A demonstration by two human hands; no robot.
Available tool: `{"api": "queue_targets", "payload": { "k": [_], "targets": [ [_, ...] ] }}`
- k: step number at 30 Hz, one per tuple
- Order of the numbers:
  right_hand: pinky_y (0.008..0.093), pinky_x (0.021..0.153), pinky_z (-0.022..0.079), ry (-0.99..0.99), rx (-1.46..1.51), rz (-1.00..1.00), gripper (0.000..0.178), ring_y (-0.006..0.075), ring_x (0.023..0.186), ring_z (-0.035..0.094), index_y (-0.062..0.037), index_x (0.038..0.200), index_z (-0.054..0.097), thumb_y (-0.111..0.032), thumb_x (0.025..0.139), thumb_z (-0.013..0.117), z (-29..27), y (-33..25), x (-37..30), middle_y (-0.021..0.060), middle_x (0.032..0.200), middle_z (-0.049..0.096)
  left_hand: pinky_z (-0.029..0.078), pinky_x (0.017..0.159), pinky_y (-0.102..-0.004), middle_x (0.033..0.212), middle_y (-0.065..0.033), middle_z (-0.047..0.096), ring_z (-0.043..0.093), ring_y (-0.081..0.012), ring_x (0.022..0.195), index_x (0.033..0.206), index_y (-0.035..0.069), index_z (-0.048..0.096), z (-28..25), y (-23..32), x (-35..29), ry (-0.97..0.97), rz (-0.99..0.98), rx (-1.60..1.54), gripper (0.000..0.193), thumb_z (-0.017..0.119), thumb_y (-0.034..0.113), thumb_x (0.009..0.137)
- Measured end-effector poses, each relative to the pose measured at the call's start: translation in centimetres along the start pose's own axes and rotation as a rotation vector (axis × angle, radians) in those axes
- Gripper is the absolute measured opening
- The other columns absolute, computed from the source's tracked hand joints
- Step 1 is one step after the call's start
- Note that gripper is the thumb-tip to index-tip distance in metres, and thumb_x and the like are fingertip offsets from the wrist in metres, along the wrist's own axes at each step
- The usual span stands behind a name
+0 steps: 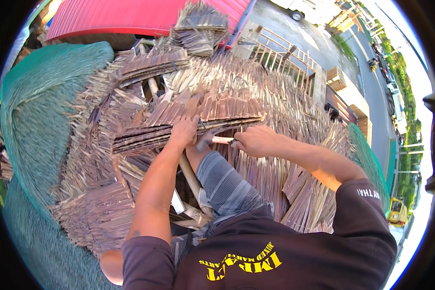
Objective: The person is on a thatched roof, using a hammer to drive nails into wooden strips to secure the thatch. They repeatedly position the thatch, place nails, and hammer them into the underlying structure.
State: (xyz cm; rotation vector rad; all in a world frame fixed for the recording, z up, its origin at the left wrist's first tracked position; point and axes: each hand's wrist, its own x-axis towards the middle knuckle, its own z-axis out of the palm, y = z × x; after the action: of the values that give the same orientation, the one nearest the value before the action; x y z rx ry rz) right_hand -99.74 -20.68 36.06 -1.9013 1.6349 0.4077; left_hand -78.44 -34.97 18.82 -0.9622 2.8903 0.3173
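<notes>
My right hand (256, 141) is closed round the handle of a hammer (221, 140), whose wooden shaft points left. The hammer's head is blurred and sits just below the edge of a layered row of dried palm thatch panels (150, 137). My left hand (184, 130) grips the edge of these thatch panels, left of the hammer head. Its fingertips are partly hidden, and whether they also pinch something small, such as a nail, cannot be made out. Beneath my hands, my leg in striped grey shorts (229, 183) rests among the thatch.
Thatch covers the sloping roof, with bamboo poles (194, 181) showing in a gap. Loose thatch bundles (200, 29) lie higher up by a red metal roof (145, 17). Green netting (38, 121) drapes the left side. A bamboo ladder (285, 54) and a road (372, 92) lie beyond.
</notes>
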Motion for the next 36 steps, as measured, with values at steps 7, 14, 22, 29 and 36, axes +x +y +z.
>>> {"api": "queue_targets", "payload": {
  "k": [7,14,22,29,36],
  "targets": [
    [0.0384,0.064,0.055,-0.103,-0.537,0.008,0.016,0.0244,0.076,0.071,-0.0053,0.091,0.072,-0.018,0.085,0.066,0.5,4.2,2.8,0.0094,0.087,0.072,0.055,0.087,-0.0462,0.104,-0.0207,0.071,0.069,-0.0372,0.1,0.116,0.003,0.058,-3.9,2.4,3.4,-0.099,-0.009,0.006,0.042,0.067,0.013,0.076],
    [0.0257,0.046,0.047,-0.157,1.872,0.402,0.023,0.0105,0.057,0.055,-0.0023,0.109,0.056,-0.02,0.096,0.059,5.3,-0.2,-0.3,0.0064,0.089,0.065,0.056,0.088,-0.0441,0.113,-0.0249,0.068,0.07,-0.0378,0.1,0.131,-0.002,0.052,-4.9,4.8,4.3,-0.108,-0.181,-0.029,0.07,0.072,0.026,0.071],
    [0.0252,0.045,0.046,0.628,1.99,0.092,0.028,0.0095,0.056,0.054,-0.0094,0.119,0.05,-0.034,0.105,0.053,1.2,1.3,-5.8,0.0029,0.086,0.058,0.057,0.085,-0.048,0.11,-0.0243,0.068,0.07,-0.0399,0.1,0.127,0.003,0.053,-4.0,7.7,1.6,-0.068,-0.149,0.01,0.058,0.071,0.02,0.074],
    [0.0302,0.047,0.048,0.508,2.299,0.124,0.017,0.0116,0.051,0.051,-0.0063,0.114,0.049,-0.008,0.097,0.046,6.3,-0.4,-2.1,0.0036,0.077,0.055,0.051,0.092,-0.0469,0.116,-0.0202,0.065,0.065,-0.0363,0.11,0.137,0.004,0.049,-4.1,10.3,-1.1,-0.087,-0.183,0.039,0.067,0.072,0.023,0.077],
    [0.0308,0.046,0.041,0.331,2.453,0.343,0.015,0.0102,0.047,0.041,-0.0134,0.083,0.047,-0.012,0.098,0.044,8.6,-3.2,6.0,-0.0029,0.063,0.043,0.048,0.094,-0.0473,0.115,-0.0158,0.063,0.062,-0.0334,0.111,0.138,0.004,0.048,-2.6,10.4,-2.5,0.03,-0.21,0.001,0.074,0.078,0.03,0.076]
  ]
}}
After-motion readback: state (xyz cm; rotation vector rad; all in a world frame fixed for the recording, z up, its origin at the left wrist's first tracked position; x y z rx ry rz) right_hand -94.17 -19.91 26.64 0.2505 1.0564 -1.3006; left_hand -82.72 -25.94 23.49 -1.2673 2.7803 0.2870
